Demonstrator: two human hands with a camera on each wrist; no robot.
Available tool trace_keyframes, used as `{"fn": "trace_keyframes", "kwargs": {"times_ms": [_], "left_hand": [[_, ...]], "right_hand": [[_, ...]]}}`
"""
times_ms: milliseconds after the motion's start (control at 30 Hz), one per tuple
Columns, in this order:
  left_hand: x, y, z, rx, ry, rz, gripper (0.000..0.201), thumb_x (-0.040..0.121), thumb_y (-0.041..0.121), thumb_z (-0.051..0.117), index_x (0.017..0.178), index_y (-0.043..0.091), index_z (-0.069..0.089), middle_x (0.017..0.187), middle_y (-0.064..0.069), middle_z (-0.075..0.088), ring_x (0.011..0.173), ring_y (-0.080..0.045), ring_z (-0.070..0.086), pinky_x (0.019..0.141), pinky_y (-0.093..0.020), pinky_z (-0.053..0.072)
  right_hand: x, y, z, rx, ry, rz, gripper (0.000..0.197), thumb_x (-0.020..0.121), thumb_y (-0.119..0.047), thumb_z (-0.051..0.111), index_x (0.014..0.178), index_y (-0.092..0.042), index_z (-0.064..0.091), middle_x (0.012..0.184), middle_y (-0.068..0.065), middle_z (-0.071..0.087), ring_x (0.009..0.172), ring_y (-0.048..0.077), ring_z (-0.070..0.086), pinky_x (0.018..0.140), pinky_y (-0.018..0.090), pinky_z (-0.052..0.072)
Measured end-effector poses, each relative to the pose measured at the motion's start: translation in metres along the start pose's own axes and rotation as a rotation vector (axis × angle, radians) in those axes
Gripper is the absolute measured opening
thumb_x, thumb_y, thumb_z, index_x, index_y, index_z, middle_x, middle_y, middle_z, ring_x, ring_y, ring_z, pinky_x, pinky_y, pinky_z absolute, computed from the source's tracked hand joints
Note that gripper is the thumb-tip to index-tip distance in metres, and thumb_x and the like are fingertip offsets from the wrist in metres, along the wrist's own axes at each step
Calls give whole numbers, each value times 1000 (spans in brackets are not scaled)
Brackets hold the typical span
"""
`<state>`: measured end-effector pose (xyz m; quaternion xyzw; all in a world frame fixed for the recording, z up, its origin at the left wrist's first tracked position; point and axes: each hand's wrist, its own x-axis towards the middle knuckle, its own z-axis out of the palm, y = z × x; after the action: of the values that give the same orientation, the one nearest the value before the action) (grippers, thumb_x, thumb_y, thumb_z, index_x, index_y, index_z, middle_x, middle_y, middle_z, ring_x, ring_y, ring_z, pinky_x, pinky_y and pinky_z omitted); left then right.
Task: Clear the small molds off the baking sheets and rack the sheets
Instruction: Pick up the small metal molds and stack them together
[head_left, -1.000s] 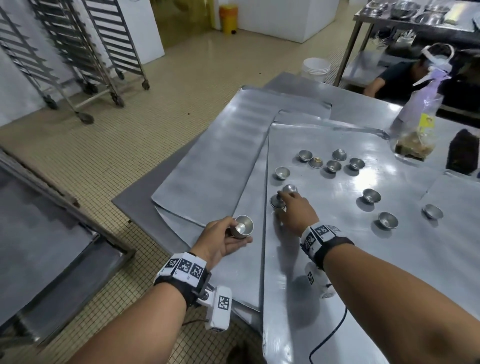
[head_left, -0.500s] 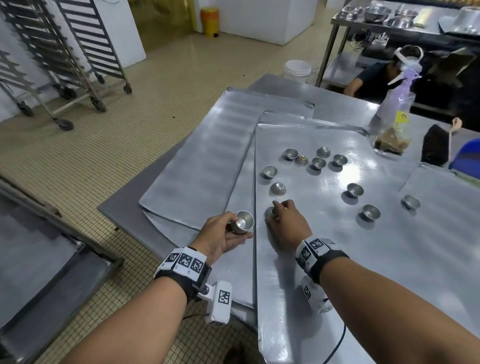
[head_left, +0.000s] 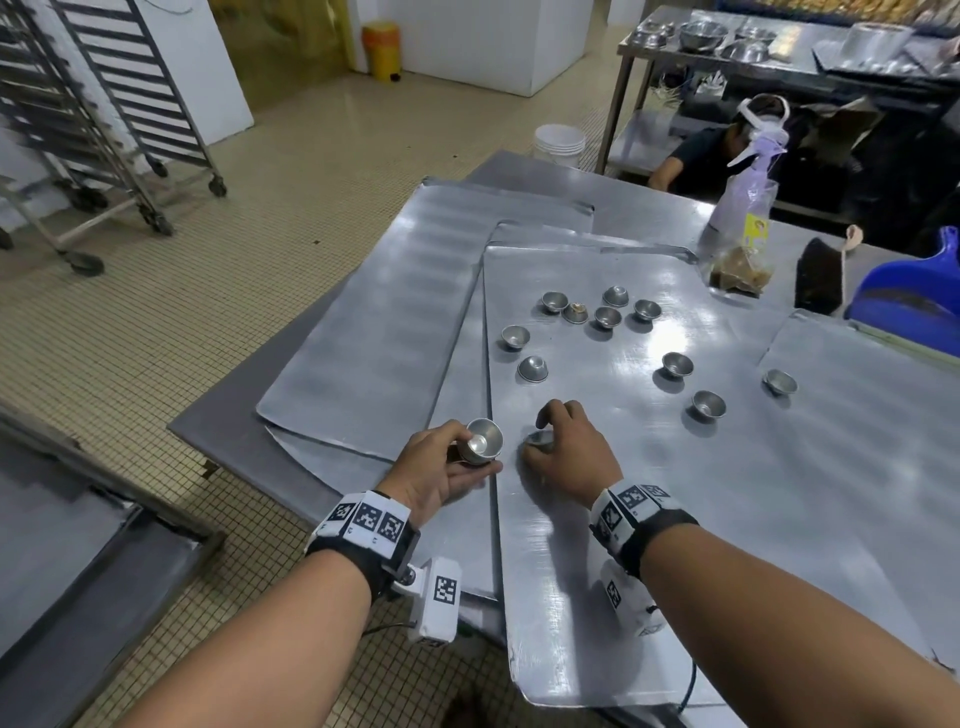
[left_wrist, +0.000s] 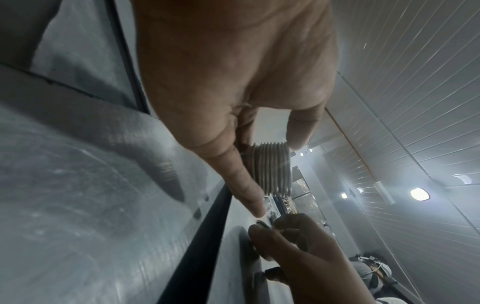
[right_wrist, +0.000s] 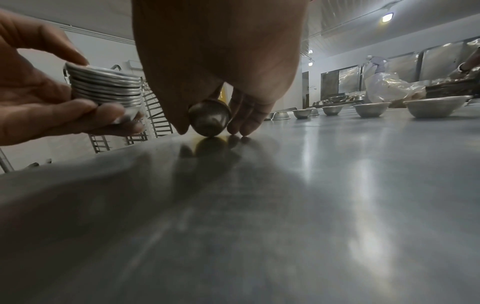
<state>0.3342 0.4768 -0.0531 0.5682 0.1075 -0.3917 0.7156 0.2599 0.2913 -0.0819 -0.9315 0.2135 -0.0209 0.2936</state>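
My left hand (head_left: 441, 467) grips a stack of nested small metal molds (head_left: 483, 441), seen edge-on between thumb and fingers (left_wrist: 271, 168) and again in the right wrist view (right_wrist: 103, 86). My right hand (head_left: 563, 447) curls over a single small mold (head_left: 540, 439) on the top baking sheet (head_left: 675, 519); thumb and fingers pinch this tilted mold (right_wrist: 209, 118), whose edge touches the sheet. Several loose molds, such as one (head_left: 532, 368) just beyond my right hand, are scattered on the same sheet. More baking sheets (head_left: 395, 322) lie fanned underneath to the left.
A bagged spray bottle (head_left: 748, 208), a dark brush (head_left: 818, 283) and a blue dustpan (head_left: 914, 296) stand at the table's far right. Wheeled sheet racks (head_left: 104, 114) stand across the floor at far left. A person (head_left: 696, 156) crouches behind the table. A metal frame (head_left: 104, 519) sits lower left.
My right hand has drawn one mold back toward me along the sheet, close to the stack in my left hand. The left hand has kept its hold on the stack.
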Motion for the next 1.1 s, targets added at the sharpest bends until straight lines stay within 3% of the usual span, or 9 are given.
{"fn": "trace_keyframes", "kwargs": {"times_ms": [133, 300, 433, 500, 633, 733, 833, 967, 1100], "left_hand": [[-4, -3, 0, -20, -22, -21, 31, 91, 12, 55, 116, -7, 54, 113, -30, 69, 94, -42, 73, 97, -48, 55], [-5, -8, 3, -16, -12, -22, 25, 90, 12, 55, 107, -6, 57, 101, -25, 72, 95, -43, 73, 106, -51, 48], [-7, -6, 7, -38, -10, -16, 23, 91, 14, 57, 104, -5, 58, 98, -26, 70, 94, -46, 72, 99, -51, 53], [-7, -2, 11, -78, 6, -31, 29, 94, 25, 58, 102, -3, 58, 101, -28, 68, 91, -47, 71, 87, -48, 59], [-7, 4, 19, -106, -4, -48, 77, 92, 67, 48, 115, -5, 60, 112, -29, 68, 95, -48, 71, 80, -44, 62], [-8, 7, 27, -115, -27, -27, 91, 89, 76, 40, 119, -7, 61, 112, -29, 70, 95, -45, 72, 75, -41, 63], [-8, 8, 37, -93, -65, 17, 90, 92, 76, 35, 120, -5, 63, 109, -25, 72, 87, -33, 74, 75, -39, 61], [-9, 4, 48, -40, -99, 36, 75, 96, 66, 40, 114, -2, 66, 101, -19, 72, 79, -23, 70, 71, -35, 60], [-4, 1, 54, 27, -125, 52, 39, 97, 38, 60, 103, 1, 68, 90, -17, 73, 75, -23, 72, 78, -39, 60]], "right_hand": [[-7, 2, -3, -4, -21, 0, 50, 84, -41, 69, 127, -22, 52, 126, 0, 49, 96, 23, 60, 78, 29, 43], [-12, 7, -6, -67, -48, -1, 59, 87, -45, 65, 139, -20, 51, 130, 3, 58, 120, 22, 54, 97, 33, 44], [-17, 10, -10, -72, -28, 4, 56, 88, -46, 63, 135, -18, 57, 125, 3, 60, 117, 23, 56, 95, 32, 44], [-18, 9, -16, -12, 11, -3, 52, 87, -45, 67, 130, -17, 60, 120, 4, 61, 110, 24, 59, 91, 32, 46], [-19, -7, -34, 184, 163, -112, 52, 84, -47, 74, 126, -20, 62, 115, 0, 69, 101, 18, 64, 87, 32, 50], [-22, -24, -42, 208, 157, -211, 52, 84, -50, 72, 128, -25, 61, 114, -5, 71, 96, 15, 66, 84, 31, 51], [-24, -32, -41, 134, 79, -246, 53, 84, -53, 70, 131, -29, 58, 112, -7, 72, 96, 16, 66, 80, 29, 48], [-27, -29, -43, 138, 71, -211, 55, 84, -56, 69, 132, -31, 57, 105, -6, 73, 73, 9, 55, 73, 27, 42], [-31, -19, -46, 149, 77, -160, 58, 81, -59, 70, 131, -32, 57, 106, -5, 74, 87, 18, 66, 83, 35, 52]]}}
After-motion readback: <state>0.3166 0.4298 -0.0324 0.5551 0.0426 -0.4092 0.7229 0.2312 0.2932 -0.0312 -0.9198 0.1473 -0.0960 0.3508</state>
